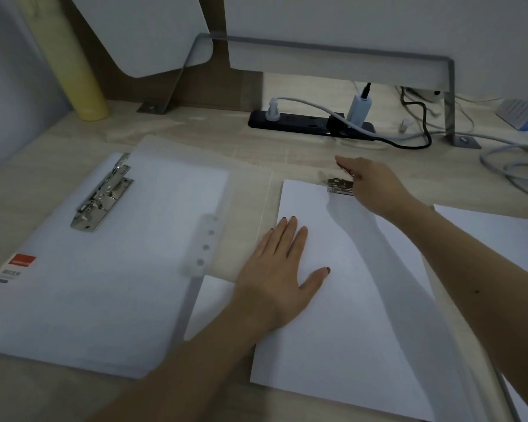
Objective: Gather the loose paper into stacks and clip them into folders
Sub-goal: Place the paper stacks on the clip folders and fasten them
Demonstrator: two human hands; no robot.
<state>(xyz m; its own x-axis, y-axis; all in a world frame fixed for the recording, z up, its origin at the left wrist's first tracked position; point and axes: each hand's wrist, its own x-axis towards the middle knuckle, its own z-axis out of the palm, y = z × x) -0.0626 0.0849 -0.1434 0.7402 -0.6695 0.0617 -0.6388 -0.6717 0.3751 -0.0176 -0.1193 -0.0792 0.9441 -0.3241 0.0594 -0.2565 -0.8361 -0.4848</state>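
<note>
- Your left hand (282,269) lies flat and open on the paper stack (363,315), fingers straight and close together, thumb spread to the side. It presses near the stack's left edge and holds nothing.
- Your right hand (375,187) reaches to the far edge of that stack, at the metal clip (337,184). The index finger points out over the clip and the other fingers bend down towards it. The hand is blurred, so you cannot tell whether it grips the clip or only touches it.
- The paper stack sits in front of you on the desk (256,153), slightly turned, with its far edge at the clip. A pale folder edge (270,202) shows just beside its left side.
- Another sheet (214,300) peeks out from under the stack's left side, beneath your left wrist, and one more sheet (500,233) lies beyond your right forearm.
- A second folder (104,284) lies to your left, well apart from both hands, with its own clip (102,193) near the far left corner and an orange label (22,260) at its left edge.
- At the back of the desk are a black power strip (308,124) with plugs and cables, and a yellow roll (70,62) standing in the far left corner.
</note>
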